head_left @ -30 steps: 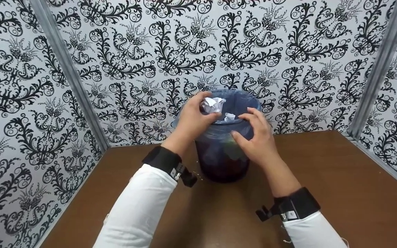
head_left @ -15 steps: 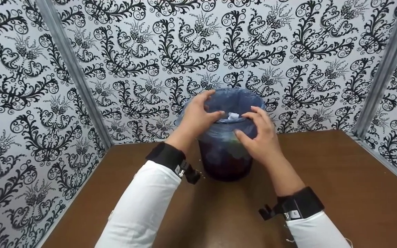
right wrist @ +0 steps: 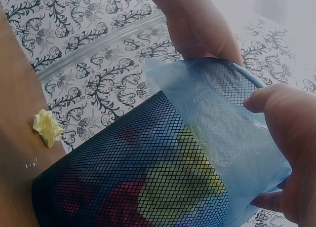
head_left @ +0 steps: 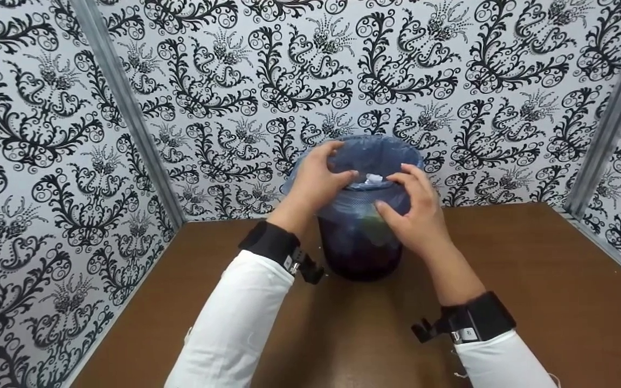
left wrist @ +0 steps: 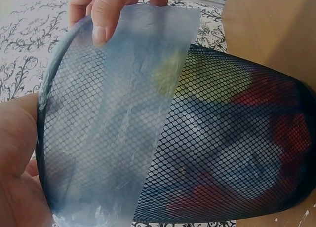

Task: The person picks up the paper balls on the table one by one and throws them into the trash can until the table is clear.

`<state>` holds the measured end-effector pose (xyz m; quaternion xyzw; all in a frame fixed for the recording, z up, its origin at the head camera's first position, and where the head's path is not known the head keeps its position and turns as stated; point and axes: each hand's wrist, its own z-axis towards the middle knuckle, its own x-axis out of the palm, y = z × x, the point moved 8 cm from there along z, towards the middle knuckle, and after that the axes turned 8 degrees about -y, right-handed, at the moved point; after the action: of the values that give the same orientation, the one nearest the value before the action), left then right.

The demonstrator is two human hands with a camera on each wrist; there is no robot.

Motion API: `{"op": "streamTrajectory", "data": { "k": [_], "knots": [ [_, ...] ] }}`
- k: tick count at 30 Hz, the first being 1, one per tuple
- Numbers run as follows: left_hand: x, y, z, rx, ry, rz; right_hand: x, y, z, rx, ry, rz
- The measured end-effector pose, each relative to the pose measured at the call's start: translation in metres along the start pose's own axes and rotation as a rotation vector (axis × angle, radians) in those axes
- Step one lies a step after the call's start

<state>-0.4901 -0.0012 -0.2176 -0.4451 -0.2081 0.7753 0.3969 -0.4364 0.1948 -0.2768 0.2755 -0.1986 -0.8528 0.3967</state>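
Observation:
A mesh trash bin (head_left: 361,253) with a translucent blue liner (left wrist: 148,64) folded over its rim stands on the table. Crumpled coloured items, yellow, red and pale, show through the mesh. A piece of crumpled white paper (head_left: 373,178) shows inside the bin's mouth. Above the left side of that mouth my left hand (head_left: 318,178) has its thumb and fingers apart, with nothing between them. My right hand (head_left: 418,215) grips the front right of the rim, its thumb outside against the liner; its fingers' inner ends are partly hidden.
In the right wrist view a crumpled yellow paper (right wrist: 48,128) lies on the brown table (head_left: 531,280) by its edge. Small white specks lie near the bin's base. Patterned walls (head_left: 299,64) stand behind and to the left and right.
The crumpled white paper ball that my left hand held a second ago has left the fingers, at the bin's mouth. My right hand stays at the rim. The whole view has shifted slightly.

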Motion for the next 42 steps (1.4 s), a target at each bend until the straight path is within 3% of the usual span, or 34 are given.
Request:
{"op": "streamTrajectory", "data": {
  "k": [10,25,33,36,40,42],
  "knots": [
    [0.000,0.005,-0.001,-0.027,-0.006,-0.013,0.002,0.000,0.001,0.008,0.009,-0.007],
    [-0.005,0.005,0.000,-0.004,0.012,0.034,0.004,0.004,0.000,0.017,0.023,0.012],
    [-0.004,-0.005,-0.002,0.134,-0.061,0.031,0.001,0.000,-0.001,0.015,0.008,0.004],
    [-0.006,-0.008,-0.003,0.194,-0.100,0.082,0.000,-0.001,-0.001,0.019,0.007,-0.004],
    [-0.018,-0.003,-0.004,0.254,-0.194,0.159,0.000,-0.001,0.000,0.018,0.007,-0.009],
    [-0.027,0.005,-0.003,0.263,-0.242,0.152,0.000,0.000,0.001,0.018,0.008,-0.009]
  ]
}}
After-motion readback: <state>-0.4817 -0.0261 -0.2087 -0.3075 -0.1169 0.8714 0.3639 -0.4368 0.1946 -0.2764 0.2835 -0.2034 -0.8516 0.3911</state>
